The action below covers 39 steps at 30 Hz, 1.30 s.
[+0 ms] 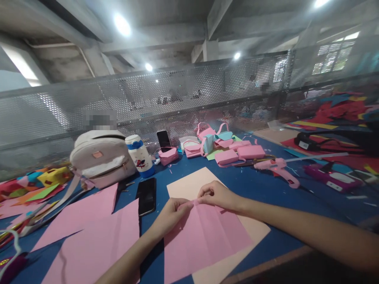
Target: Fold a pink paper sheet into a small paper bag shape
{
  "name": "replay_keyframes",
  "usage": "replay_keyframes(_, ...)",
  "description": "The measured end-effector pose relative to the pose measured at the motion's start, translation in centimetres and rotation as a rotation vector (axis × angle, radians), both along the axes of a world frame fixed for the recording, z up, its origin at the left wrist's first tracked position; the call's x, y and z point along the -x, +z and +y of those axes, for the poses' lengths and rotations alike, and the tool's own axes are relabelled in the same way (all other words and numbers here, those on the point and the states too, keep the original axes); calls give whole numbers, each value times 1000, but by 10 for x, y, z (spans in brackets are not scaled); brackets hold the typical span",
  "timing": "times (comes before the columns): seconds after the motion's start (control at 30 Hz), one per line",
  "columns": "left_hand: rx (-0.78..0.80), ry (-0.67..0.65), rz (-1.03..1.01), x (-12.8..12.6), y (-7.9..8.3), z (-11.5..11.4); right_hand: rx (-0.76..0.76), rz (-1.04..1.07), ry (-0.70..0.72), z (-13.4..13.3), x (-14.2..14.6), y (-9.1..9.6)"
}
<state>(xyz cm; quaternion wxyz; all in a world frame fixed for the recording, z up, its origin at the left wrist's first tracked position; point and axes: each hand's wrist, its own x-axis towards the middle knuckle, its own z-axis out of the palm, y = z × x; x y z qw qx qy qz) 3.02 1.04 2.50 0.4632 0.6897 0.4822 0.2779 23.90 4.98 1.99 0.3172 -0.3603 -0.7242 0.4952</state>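
Note:
A creased pink paper sheet (204, 236) lies in front of me on a pale peach sheet (192, 183) on the blue table. My left hand (170, 215) pinches the far edge of the pink sheet with closed fingers. My right hand (217, 195) pinches the same edge just to the right, fingers closed; the two hands nearly touch at a small fold.
A black phone (146, 195) lies left of my hands, beside more pink sheets (79, 215). A beige backpack (100, 157), a white-and-blue bottle (140, 156), pink paper bags (231, 152) and a pink glue gun (278, 167) stand farther back. A mesh fence backs the table.

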Motion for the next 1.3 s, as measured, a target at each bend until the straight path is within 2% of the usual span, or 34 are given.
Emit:
replay_keyframes(0.2, -7, 4, 39, -7, 1, -4, -1, -7, 11, -7, 4, 5)
replay_keyframes(0.43, -90, -12, 73, 3, 8, 1, -55, 21, -11, 4, 2, 5)
replay_keyframes(0.97, -59, 39, 77, 6, 7, 5, -11, 43, 18, 8, -5, 14)
replay_keyframes(1.3, -123, 160, 64, 10, 8, 5, 67, 126, -70, 16, -10, 8)
